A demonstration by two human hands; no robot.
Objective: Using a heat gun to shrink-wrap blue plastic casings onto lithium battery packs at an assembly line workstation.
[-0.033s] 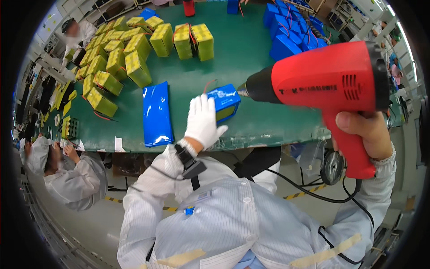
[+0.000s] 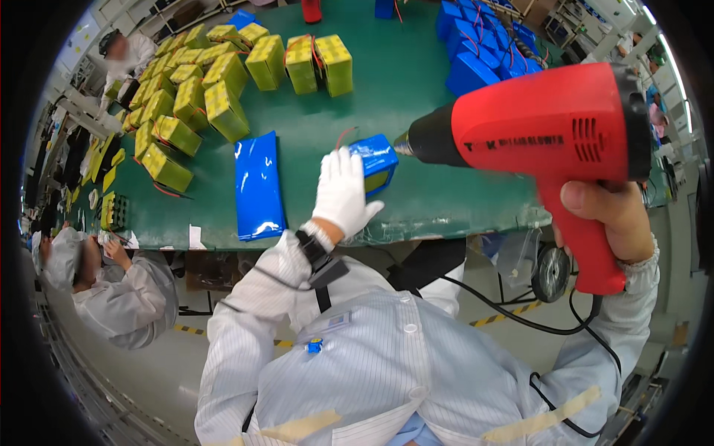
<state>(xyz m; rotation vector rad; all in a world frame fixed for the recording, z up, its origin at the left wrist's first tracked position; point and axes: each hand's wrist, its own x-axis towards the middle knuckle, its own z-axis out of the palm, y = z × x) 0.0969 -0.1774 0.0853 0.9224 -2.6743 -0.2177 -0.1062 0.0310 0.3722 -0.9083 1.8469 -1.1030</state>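
Note:
A small battery pack point(image 2: 378, 152) in blue shrink wrap lies on the green table, its yellowish side showing at the open end and a red wire at its far left. My left hand point(image 2: 341, 195), in a white glove, rests against the pack's left side with fingers stretched out and thumb apart. Bare and wrapped round the handle, my right hand point(image 2: 613, 219) holds a red heat gun point(image 2: 535, 123). The gun's metal nozzle points left at the pack's right end, close by; whether they touch I cannot tell. Left of the gloved hand lies a flat blue shrink sleeve point(image 2: 258, 186).
Several yellow battery packs point(image 2: 224, 104) with red wires stand at the far left. Blue-wrapped packs point(image 2: 470, 56) are grouped at the far right. The gun's black cord point(image 2: 513, 323) hangs below the table edge. Co-workers point(image 2: 111, 286) are at the left.
My left hand has shifted slightly right and covers more of the pack's near left side. The pack has turned a little. The heat gun stays almost in place.

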